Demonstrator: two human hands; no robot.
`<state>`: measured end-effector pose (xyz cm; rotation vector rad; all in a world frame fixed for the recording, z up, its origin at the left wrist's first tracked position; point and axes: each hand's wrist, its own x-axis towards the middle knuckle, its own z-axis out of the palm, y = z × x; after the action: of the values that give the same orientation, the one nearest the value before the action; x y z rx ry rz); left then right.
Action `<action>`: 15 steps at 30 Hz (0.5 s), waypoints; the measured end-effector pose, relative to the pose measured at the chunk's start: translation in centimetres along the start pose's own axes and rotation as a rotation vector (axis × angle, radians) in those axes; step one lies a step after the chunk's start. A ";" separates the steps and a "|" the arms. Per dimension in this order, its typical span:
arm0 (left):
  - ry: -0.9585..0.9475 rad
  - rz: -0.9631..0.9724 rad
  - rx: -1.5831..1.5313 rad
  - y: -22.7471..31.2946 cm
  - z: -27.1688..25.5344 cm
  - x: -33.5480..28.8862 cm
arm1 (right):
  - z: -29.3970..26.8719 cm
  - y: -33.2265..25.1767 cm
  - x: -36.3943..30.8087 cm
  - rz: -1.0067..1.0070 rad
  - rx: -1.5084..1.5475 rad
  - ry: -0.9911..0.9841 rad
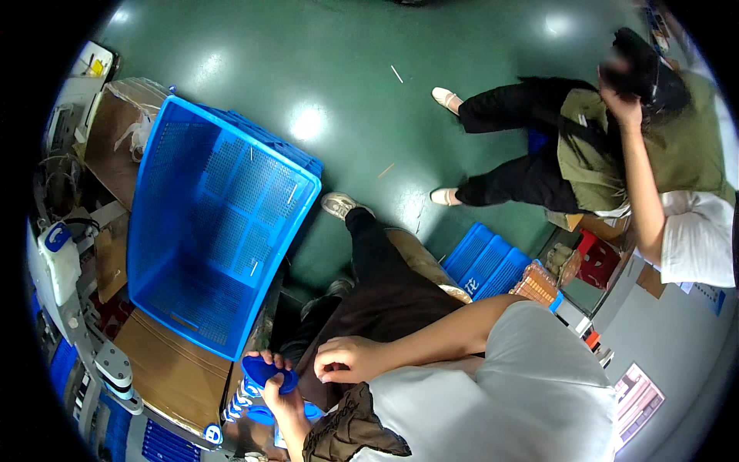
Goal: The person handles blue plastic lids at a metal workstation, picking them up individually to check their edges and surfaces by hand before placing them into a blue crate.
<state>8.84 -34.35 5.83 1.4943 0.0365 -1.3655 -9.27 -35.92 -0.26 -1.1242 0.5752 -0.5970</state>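
Note:
My left hand (279, 390) is closed around a blue plastic piece (265, 372) with a flat, rounded shape, its thumb across the near side. Several blue-and-white pieces (240, 402) lie just beyond that hand, partly hidden. My right hand (346, 359) hovers over my dark apron (389, 319), to the right of the blue piece and apart from it. Its fingers are loosely curled, and nothing shows in them. The palm is turned away from view.
A large empty-looking blue crate (254, 204) stands tilted at the left, beside cardboard (173, 369). A white-and-grey machine arm (77, 308) is at far left. Another person (600, 154) sits at upper right. Blue crates (485, 262) rest on the green floor (362, 115).

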 end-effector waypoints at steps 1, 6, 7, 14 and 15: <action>-0.012 -0.001 -0.016 -0.5 -0.2 0.4 | -0.1 0.4 -0.1 0.017 0.010 0.020; -0.159 0.044 -0.046 -3.0 -0.5 0.7 | -1.6 0.9 -0.3 0.133 0.045 0.043; -0.194 0.055 -0.055 -3.5 -0.5 0.7 | -2.1 1.3 -0.3 0.120 0.022 0.032; -0.247 0.134 -0.154 -9.0 -3.3 -0.7 | -2.6 5.0 -2.1 -0.025 -0.025 0.047; -0.269 0.172 -0.182 -10.3 -3.6 -1.2 | -2.4 5.8 -2.4 -0.051 -0.034 0.051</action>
<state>4.48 -26.70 -0.66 1.1283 -0.1325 -1.3730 -11.83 -34.00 -6.20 -1.1608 0.6039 -0.6638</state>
